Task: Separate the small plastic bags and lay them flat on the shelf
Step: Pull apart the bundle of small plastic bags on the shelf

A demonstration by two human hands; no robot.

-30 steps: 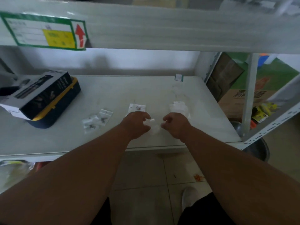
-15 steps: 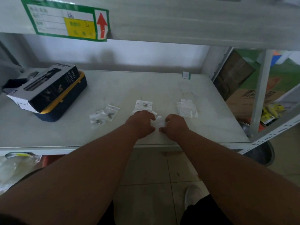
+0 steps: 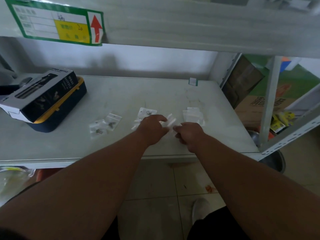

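Both hands meet over the front middle of the white shelf. My left hand and my right hand each pinch a side of a small bunch of clear plastic bags fanned out between them. Two flat bags with small metal parts lie to the left. Another bag with parts lies just beyond my left hand, partly hidden by it. A stack of empty clear bags rests to the right of my hands.
A dark spray-bottle box on a navy and yellow case sits at the shelf's left. An upper shelf with a green label hangs overhead. A steel upright and cardboard boxes stand at the right.
The bags between my hands have spread into a fan and my hands have drawn slightly apart. The camera has shifted, so the shelf sits lower and further right in view.
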